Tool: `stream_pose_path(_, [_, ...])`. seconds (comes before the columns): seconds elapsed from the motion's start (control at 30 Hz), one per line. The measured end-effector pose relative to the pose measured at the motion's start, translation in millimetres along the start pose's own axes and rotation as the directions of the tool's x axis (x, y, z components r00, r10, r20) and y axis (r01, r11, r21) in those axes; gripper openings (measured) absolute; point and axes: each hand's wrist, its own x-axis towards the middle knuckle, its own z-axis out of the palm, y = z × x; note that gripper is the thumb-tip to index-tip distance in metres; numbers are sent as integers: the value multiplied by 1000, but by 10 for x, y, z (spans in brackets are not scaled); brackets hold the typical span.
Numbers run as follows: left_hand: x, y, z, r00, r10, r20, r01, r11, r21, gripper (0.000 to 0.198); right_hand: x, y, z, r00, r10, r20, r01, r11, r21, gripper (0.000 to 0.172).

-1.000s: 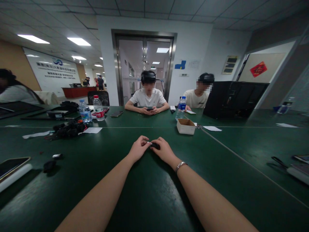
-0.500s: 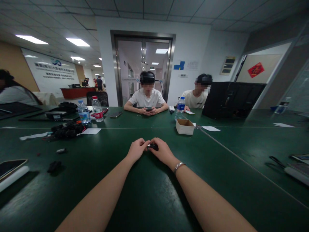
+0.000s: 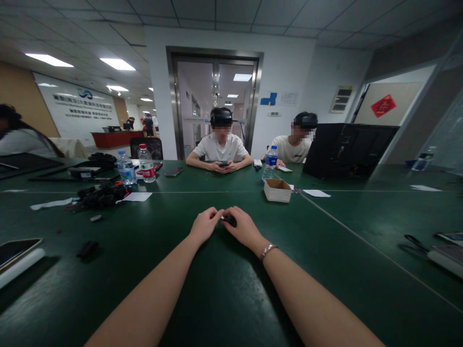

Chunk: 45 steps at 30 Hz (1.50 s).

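Both of my hands meet over the green table [image 3: 231, 289] in the middle of the view. My right hand [image 3: 240, 222] is closed around a small black object with a shiny, silvery end [image 3: 229, 220]; its exact kind cannot be made out. My left hand [image 3: 207, 222] is closed too, its thumb and fingertips pinching at the object's left, silvery end. The fingers hide part of the object. Off to the left lie a small grey piece [image 3: 96, 218] and a small black piece [image 3: 87, 249].
An open cardboard box [image 3: 277, 191] stands beyond my right hand, a water bottle [image 3: 270, 164] behind it. Two bottles and a black tangled pile [image 3: 103, 194] are at the left. A phone [image 3: 20, 251] lies near left. Two people sit opposite, beside a black monitor [image 3: 347, 149].
My hands have barely moved and keep hold of the black object. At the left, the small grey piece and the small black piece have shifted slightly rightward and turned.
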Motion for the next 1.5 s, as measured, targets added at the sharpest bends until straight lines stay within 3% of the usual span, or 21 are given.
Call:
stream_pose_path(0.17, [61,-48,28,994,108,29,-97,962,-256,25,7,86,19,999,18,-49,-17,1000,20,11])
stream_pose_path(0.33, [94,-98,44,990,138,39,-117,932,-342,25,6,103,25,999,11,-40,-10,1000,24,10])
stream_pose_path(0.47, [79,-59,43,994,102,38,-85,946,-314,28,9,103,23,999,27,-42,-26,999,27,11])
stream_pose_path(0.53, [55,-15,-26,997,72,40,-66,989,-135,33,12,106,17,998,42,-42,-40,999,31,11])
stream_pose_path(0.6, [8,4,-188,999,41,25,-46,976,213,40,15,109,10,997,61,-39,-59,997,39,12])
stream_pose_path(0.7, [-141,-91,-619,999,6,-34,19,722,692,53,20,108,0,996,86,-25,-84,995,51,14])
stream_pose_path(0.77, [-310,-246,-987,983,-51,-178,176,556,812,58,24,107,-4,995,96,-13,-95,994,54,15])
stream_pose_path(0.87, [-618,-535,-1525,914,-122,-386,401,397,825,66,31,109,-8,994,109,-1,-109,993,49,16])
stream_pose_path(0.97, [-835,-773,-1929,844,-319,-432,522,299,798,68,33,113,-14,992,126,8,-126,991,48,16])
stream_pose_path(1.03, [-868,-882,-2113,825,-363,-433,538,274,797,67,32,114,-19,992,129,10,-129,990,53,16])
stream_pose_path(1.3, [-508,-1131,-2507,756,-401,-517,641,300,706,70,25,140,1,992,126,-6,-125,990,63,17])
stream_pose_path(1.5, [-342,-1319,-2712,705,-458,-542,688,255,680,77,19,155,7,990,141,-8,-140,988,61,18])
